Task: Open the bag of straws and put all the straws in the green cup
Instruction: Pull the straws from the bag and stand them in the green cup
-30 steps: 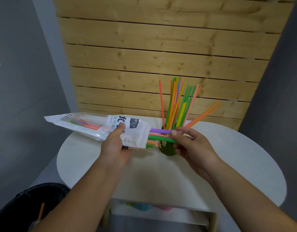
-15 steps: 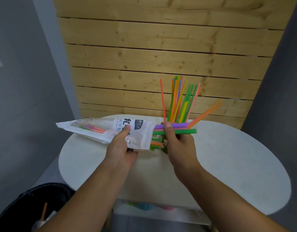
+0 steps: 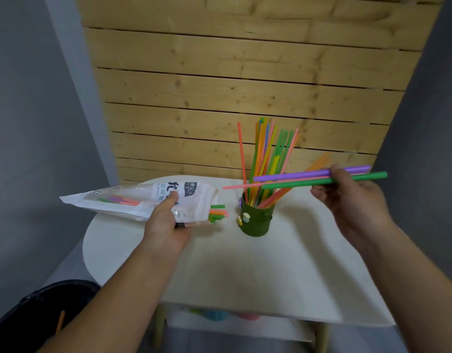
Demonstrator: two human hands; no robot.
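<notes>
In the head view, we are holding the bag of straws (image 3: 133, 200) in our left hand (image 3: 166, 222), above the left side of the white table (image 3: 245, 263). Our thumb is pressing down on the printed front while the other fingers are wrapping underneath, mostly hidden. The bag is lying almost level, its open mouth pointing right toward the green cup (image 3: 256, 220). A few leftover straws (image 3: 218, 212) – green, orange and pink – are poking out of that mouth, just short of the cup, and more are showing through the clear window near the bag's left end.

Our right hand (image 3: 354, 200) is hovering to the right of the cup and higher than its rim. Its thumb and curled fingers are pinching three straws together – a purple straw (image 3: 296, 176), a thin pink straw (image 3: 245, 186) and a green straw (image 3: 296, 184). They are lying nearly level, their left ends crossing in front of the standing straws (image 3: 265, 154).

The cup is sitting upright at the far middle of the table, and the straws in it are fanning upward, some leaning right. A wooden slat wall (image 3: 219, 72) is standing behind the table. A black bin (image 3: 28, 317) is sitting at the near left, below table height, with an orange straw (image 3: 60, 322) in it.
</notes>
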